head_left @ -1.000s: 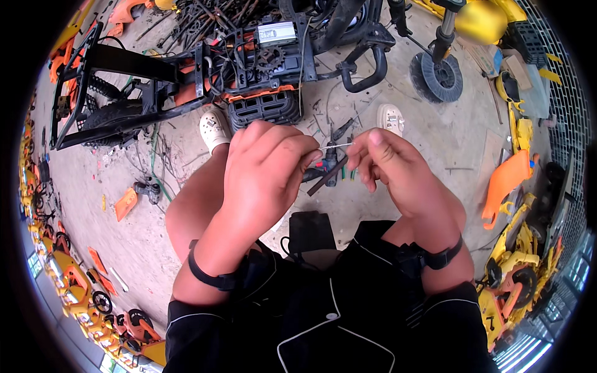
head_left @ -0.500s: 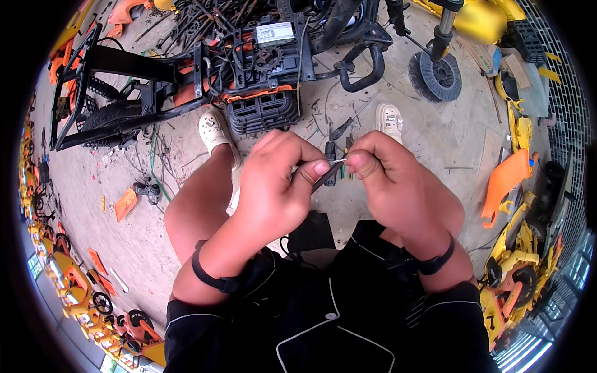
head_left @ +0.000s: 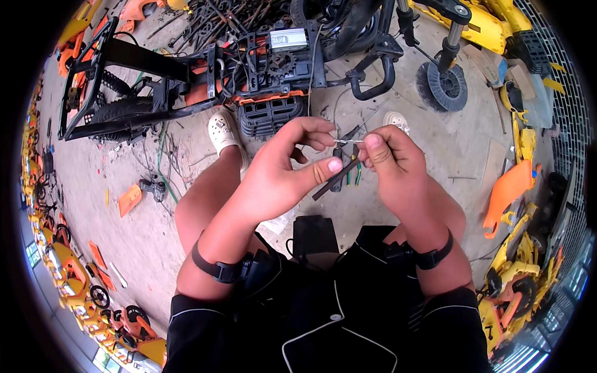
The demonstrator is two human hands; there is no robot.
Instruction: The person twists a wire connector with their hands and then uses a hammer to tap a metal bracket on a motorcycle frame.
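Observation:
My right hand [head_left: 393, 158] is closed, thumb against fingers, pinching a short silvery twisted wire [head_left: 348, 142]. A dark, flat-looking strip [head_left: 336, 180] slants down and left from beneath these fingers; whether it joins the wire is hidden. My left hand [head_left: 286, 165] is open, its thumb well apart from its curled fingers. Those fingertips lie close to the wire's free end; I cannot tell if they touch it. On the floor behind the strip lie a dark-handled tool [head_left: 336, 183] and a green-handled tool [head_left: 357, 174], partly covered.
Ahead stands a stripped black vehicle frame [head_left: 205, 93] with wiring and a silver box [head_left: 288, 40]. A wheel disc [head_left: 443, 87] is at its right. A drill-like tool [head_left: 153, 188] and orange panel [head_left: 130, 201] lie left. An orange fender [head_left: 509, 189] and yellow parts lie right.
My left hand has let go of the dark strip and opened. The wire now shows stretched level from my right fingers, with the strip below. The view has shifted slightly.

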